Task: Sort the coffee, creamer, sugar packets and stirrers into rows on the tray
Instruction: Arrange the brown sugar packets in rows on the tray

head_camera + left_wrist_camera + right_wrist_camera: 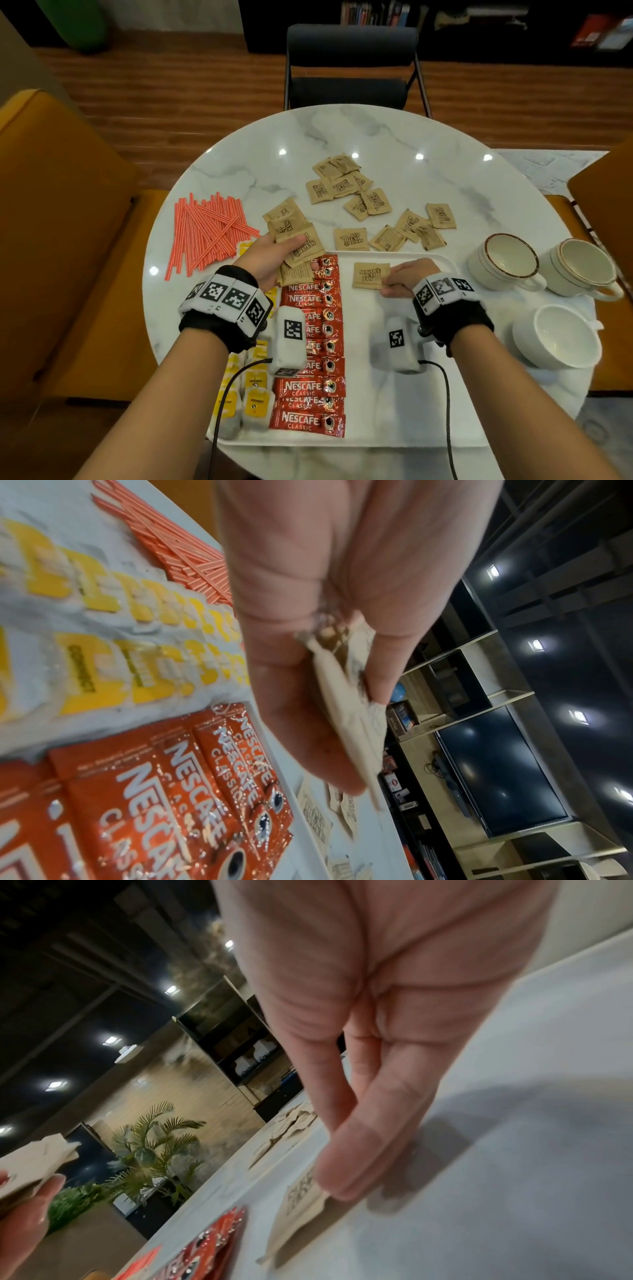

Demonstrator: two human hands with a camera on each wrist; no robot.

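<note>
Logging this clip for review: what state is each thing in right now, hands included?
Left hand: holds a fan of sugar packets above the tray.
Right hand: fingertips on one sugar packet lying flat on the tray.
Coffee packets: in a row on the tray.
Yellow creamer packets: rowed at the tray's left.
Stirrers: loose pile on the table.
Other sugar packets: scattered on the table.
Cups: upright, empty.

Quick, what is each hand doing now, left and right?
Left hand: holds a stack of sugar packets.
Right hand: fingers rest on one sugar packet on the tray; a real grip cannot be told.
</note>
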